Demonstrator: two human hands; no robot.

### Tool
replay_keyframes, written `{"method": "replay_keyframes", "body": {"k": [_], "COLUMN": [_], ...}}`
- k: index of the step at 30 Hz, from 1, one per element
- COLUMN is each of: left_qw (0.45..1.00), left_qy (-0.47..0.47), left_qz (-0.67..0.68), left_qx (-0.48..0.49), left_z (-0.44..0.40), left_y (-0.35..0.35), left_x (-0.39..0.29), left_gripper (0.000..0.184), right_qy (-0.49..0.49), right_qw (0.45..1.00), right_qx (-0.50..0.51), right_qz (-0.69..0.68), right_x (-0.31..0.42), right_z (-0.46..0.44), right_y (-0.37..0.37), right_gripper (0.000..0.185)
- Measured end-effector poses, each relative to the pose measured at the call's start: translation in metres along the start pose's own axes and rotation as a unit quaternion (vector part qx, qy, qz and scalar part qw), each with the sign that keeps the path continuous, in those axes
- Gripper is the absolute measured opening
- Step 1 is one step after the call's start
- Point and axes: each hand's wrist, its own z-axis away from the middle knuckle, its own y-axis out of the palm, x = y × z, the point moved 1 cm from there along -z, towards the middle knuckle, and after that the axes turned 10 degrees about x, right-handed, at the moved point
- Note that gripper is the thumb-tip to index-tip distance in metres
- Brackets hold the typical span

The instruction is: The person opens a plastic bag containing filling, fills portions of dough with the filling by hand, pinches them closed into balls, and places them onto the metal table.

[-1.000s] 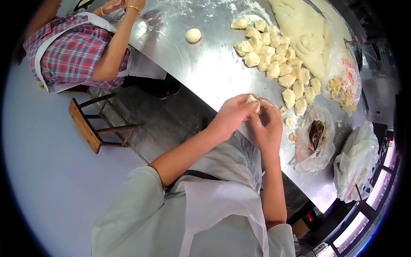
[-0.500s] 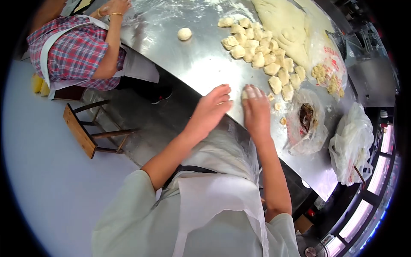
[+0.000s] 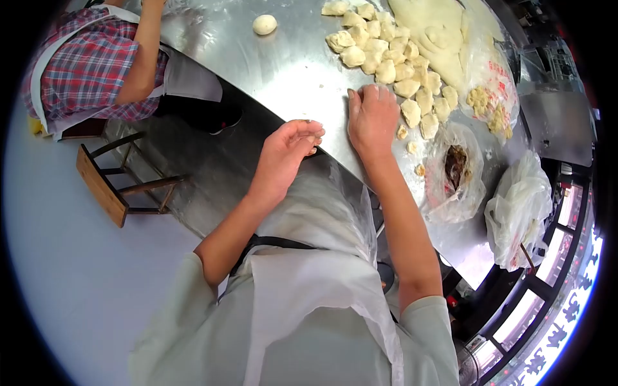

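Note:
My left hand (image 3: 288,154) is over the table's front edge, its fingers curled in toward the thumb. I cannot make out whether anything is between them. Knuckles up, my right hand (image 3: 375,119) rests closed on the metal table, and whatever is under its curled fingers is hidden. Just beyond it lies a cluster of cut dough pieces (image 3: 387,71), pale yellow and floury. A few small dough scraps (image 3: 412,147) lie to the right of this hand. Farther off on the left sits one smooth round dough ball (image 3: 264,25).
A large dough sheet (image 3: 428,35) lies at the back, partly beside plastic. An open plastic bag with dark filling (image 3: 456,168) and a white plastic bag (image 3: 520,209) are on the right. Another person in a plaid shirt (image 3: 90,67) stands left, near a wooden stool (image 3: 103,186).
My right hand has moved forward toward the dough pieces and its fingers have curled in. My left hand has drawn back leftward, away from the right one. The view has shifted slightly.

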Motion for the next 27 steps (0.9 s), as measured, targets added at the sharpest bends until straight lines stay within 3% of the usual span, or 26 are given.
{"method": "replay_keyframes", "body": {"k": [2,5,7,9,11,12,13,15,17,19,20,21,24,25,26,27], "left_qw": [1.000,1.000,1.000,1.000,1.000,1.000,1.000,0.999,0.993,0.966,0.952,0.936,0.917,0.910,0.916,0.922], "left_qy": [-0.019,-0.015,-0.001,0.015,-0.012,-0.016,-0.021,-0.035,-0.087,-0.139,-0.159,-0.180,-0.212,-0.224,-0.212,-0.203], "left_qz": [-0.007,-0.006,-0.006,-0.014,-0.015,-0.013,-0.009,0.004,0.060,0.130,0.146,0.162,0.227,0.247,0.241,0.232], "left_qx": [-0.004,0.018,0.011,0.005,-0.007,-0.003,0.001,0.015,0.060,0.174,0.217,0.257,0.252,0.245,0.240,0.236], "left_z": [-0.003,-0.008,-0.004,-0.005,-0.008,-0.010,-0.013,-0.016,-0.020,-0.023,-0.030,-0.035,-0.033,-0.031,-0.033,-0.034], "left_y": [0.003,0.010,0.005,0.003,0.007,0.013,0.020,0.031,0.041,0.056,0.056,0.060,0.087,0.095,0.096,0.100], "left_x": [0.001,-0.002,-0.004,-0.004,-0.002,-0.002,-0.001,0.001,0.002,-0.001,0.010,0.019,0.028,0.028,0.036,0.037], "left_gripper": [0.026,0.026,0.026,0.026,0.033,0.035,0.037,0.054,0.056,0.050,0.048,0.045,0.038,0.037,0.038,0.040], "right_qy": [0.015,0.022,0.097,0.000,-0.043,-0.049,0.013,0.086,0.141,0.106,0.149,0.104,0.001,0.037,0.126,0.196], "right_qw": [0.999,0.993,0.913,0.974,0.990,0.984,0.968,0.904,0.834,0.846,0.859,0.896,0.969,0.978,0.955,0.955], "right_qx": [0.032,0.020,0.057,0.088,0.054,0.045,0.102,0.054,0.059,0.095,0.168,0.130,0.033,-0.019,-0.030,-0.032], "right_qz": [0.014,-0.118,-0.392,-0.210,-0.124,-0.167,-0.231,-0.414,-0.530,-0.514,-0.460,-0.411,-0.244,-0.205,-0.268,-0.222], "right_x": [-0.001,-0.018,-0.023,-0.028,-0.019,-0.017,-0.017,-0.008,-0.001,0.000,0.000,-0.007,-0.043,-0.064,-0.090,-0.103], "right_z": [-0.005,-0.003,0.006,0.023,0.044,0.052,0.059,0.068,0.075,0.088,0.093,0.098,0.121,0.128,0.136,0.135], "right_y": [-0.008,-0.005,-0.030,-0.042,-0.043,-0.044,-0.045,-0.052,-0.067,-0.078,-0.090,-0.096,-0.125,-0.134,-0.136,-0.153], "right_gripper": [0.025,0.028,0.024,0.020,0.024,0.028,0.024,0.022,0.023,0.025,0.025,0.025,0.027,0.026,0.025,0.024]}}
